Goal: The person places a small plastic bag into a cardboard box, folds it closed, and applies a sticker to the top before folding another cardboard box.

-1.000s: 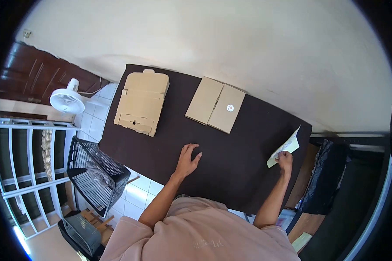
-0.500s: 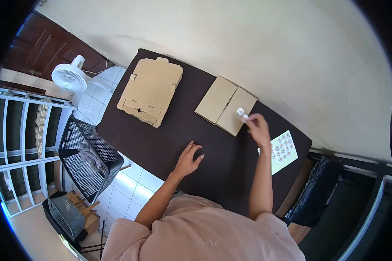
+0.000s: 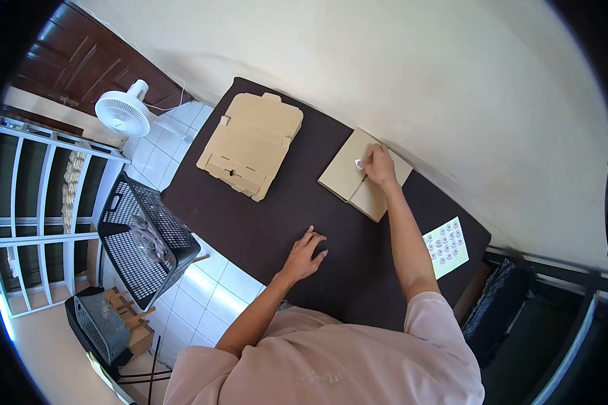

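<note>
My right hand (image 3: 380, 166) is over a brown cardboard box (image 3: 342, 172) near the wall, fingers pinched on a small round white sticker (image 3: 359, 164). The sticker is at the left top flap, close to the seam between the two flaps. My hand and forearm hide part of the right flap. My left hand (image 3: 304, 255) lies on the dark table (image 3: 263, 236) with its fingers apart, holding nothing. A sheet of round stickers (image 3: 446, 247), pale with red prints in rows, lies to the right of my right forearm.
Unfolded cardboard (image 3: 253, 145) lies at the table's far left. On the floor beyond the left edge stand a black basket (image 3: 145, 236) with grey cloth in it, a white fan (image 3: 123, 113) and a grey crate (image 3: 101, 327). A wall runs along the far edge.
My right hand has moved left across the box, bringing the sticker from the right flap's edge to the left flap. My left hand still rests on the table. The whole view has shifted slightly.
</note>
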Demonstrator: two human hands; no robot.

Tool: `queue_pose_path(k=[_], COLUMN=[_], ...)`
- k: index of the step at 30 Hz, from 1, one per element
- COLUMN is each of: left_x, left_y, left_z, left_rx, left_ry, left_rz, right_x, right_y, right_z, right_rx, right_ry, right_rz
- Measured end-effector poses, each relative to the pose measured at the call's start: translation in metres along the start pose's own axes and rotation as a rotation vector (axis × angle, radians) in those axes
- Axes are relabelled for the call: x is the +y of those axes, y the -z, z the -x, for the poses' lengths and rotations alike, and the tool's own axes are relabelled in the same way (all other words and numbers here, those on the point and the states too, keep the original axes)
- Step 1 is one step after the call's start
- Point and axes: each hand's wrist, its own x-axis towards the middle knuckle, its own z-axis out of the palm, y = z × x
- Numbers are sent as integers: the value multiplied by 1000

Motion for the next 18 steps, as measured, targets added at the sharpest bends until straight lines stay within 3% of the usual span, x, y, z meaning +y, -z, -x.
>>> queue_pose_path(k=[5,12,14,18], left_x=[0,-4,-7,-11], left_y=[-2,0,-1,-1], left_z=[3,2,2,3], left_rx=[-8,-20,-5,-3], left_ry=[-31,-53,-71,-104], left_rz=[-42,-14,-16,0], right_x=[-9,25,15,-7], right_y=[-5,-11,-12,-6], right_z=[13,-4,-5,7], right_rx=[131,68,128,143], right_ry=[28,125,-3,-21], right_rz=[12,-147,-33,-32])
